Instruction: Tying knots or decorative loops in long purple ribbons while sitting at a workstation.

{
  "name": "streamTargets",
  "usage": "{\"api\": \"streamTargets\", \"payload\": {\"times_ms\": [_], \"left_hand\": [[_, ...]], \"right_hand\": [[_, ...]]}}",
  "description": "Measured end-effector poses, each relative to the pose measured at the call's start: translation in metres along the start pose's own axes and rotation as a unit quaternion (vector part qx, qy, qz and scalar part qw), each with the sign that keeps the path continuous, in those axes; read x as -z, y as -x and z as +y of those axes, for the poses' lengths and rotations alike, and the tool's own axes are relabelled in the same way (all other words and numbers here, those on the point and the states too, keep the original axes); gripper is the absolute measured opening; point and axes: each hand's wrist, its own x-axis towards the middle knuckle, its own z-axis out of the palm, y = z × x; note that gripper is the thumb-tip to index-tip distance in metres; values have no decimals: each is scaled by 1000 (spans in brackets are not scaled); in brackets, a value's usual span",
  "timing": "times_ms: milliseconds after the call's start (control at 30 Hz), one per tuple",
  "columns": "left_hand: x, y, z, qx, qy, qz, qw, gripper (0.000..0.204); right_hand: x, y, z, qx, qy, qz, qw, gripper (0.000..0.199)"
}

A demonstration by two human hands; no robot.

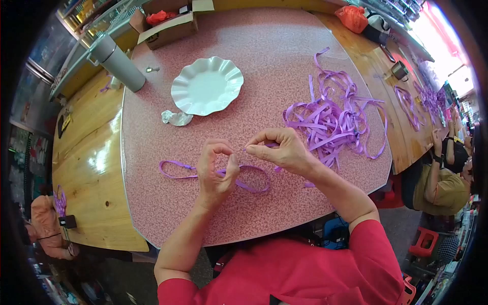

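Observation:
Over the middle of the pink speckled table, my left hand (pixel 216 170) is curled closed around a thin purple ribbon (pixel 256 189). The ribbon bends into a loop on the right of that hand, and another loop with a small darker spot lies to its left. My right hand (pixel 282 152) pinches thumb and forefinger together close to the left fingertips. A bit of purple ribbon shows between its fingers; whether it is the same strip I cannot tell. Right of my right hand lies a tangled heap of purple ribbons (pixel 330 122).
Beyond my hands stand a white scalloped plate (pixel 207 86), a crumpled white wrapper (pixel 177 118) and a grey tumbler (pixel 118 63). An open cardboard box (pixel 170 33) is at the back. Wooden tabletops flank the table; the right one bears a metal mug (pixel 399 70). Other people sit at both sides.

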Motion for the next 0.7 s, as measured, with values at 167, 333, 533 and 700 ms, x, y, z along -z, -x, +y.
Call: {"api": "streamTargets", "payload": {"times_ms": [167,333,533,700], "left_hand": [[1,-6,6,-54,-48,-12,997,22],[1,-4,6,-56,-58,-15,997,19],[-2,-4,1,-61,-58,-1,996,21],[-3,-4,0,-72,-83,1,994,22]], "right_hand": [[-1,-1,3,-3,-17,3,1000,14],[-4,0,6,8,-15,3,1000,13],[-4,0,10,28,22,0,999,15],[-6,1,5,32,47,11,998,17]]}}
